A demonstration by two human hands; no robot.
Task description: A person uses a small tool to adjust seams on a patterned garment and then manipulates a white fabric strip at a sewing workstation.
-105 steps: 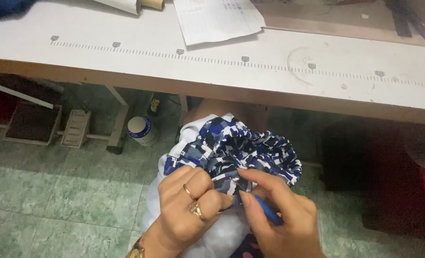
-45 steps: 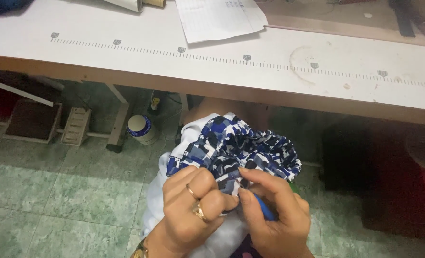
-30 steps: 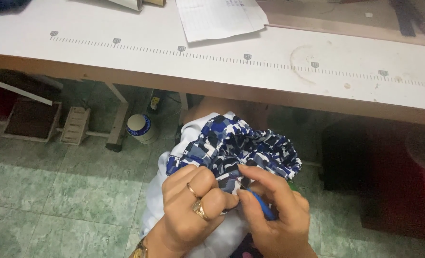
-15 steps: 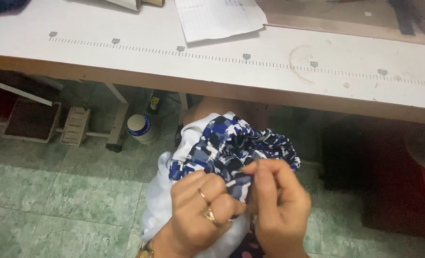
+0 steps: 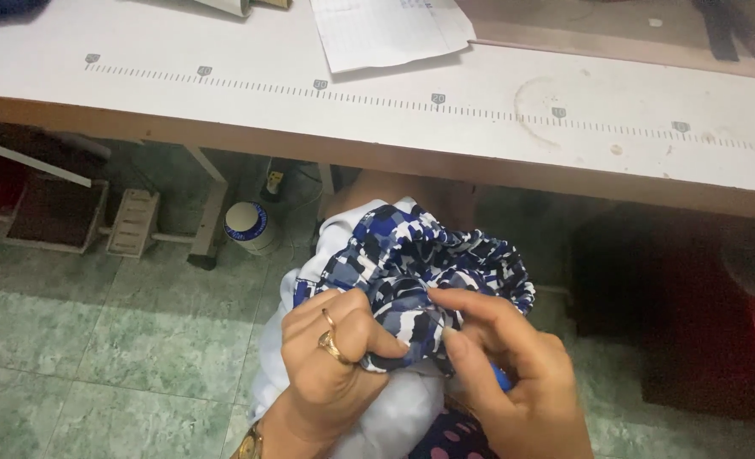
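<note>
The blue-and-white patterned cloth (image 5: 411, 263) is bunched between both hands, clenched by the left hand (image 5: 330, 361) and pinched just beside it by the right hand (image 5: 513, 382).

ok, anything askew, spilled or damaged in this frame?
Nothing damaged or spilled. The sheet of paper lies skewed on the white table. The left hand and right hand pinch the bunched blue patterned fabric in the lap.

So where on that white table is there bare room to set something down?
The white table is bare left of the paper sheet, and again right of it, past the ring stain. The lap is crowded: left hand and right hand both grip the blue patterned fabric.
</note>
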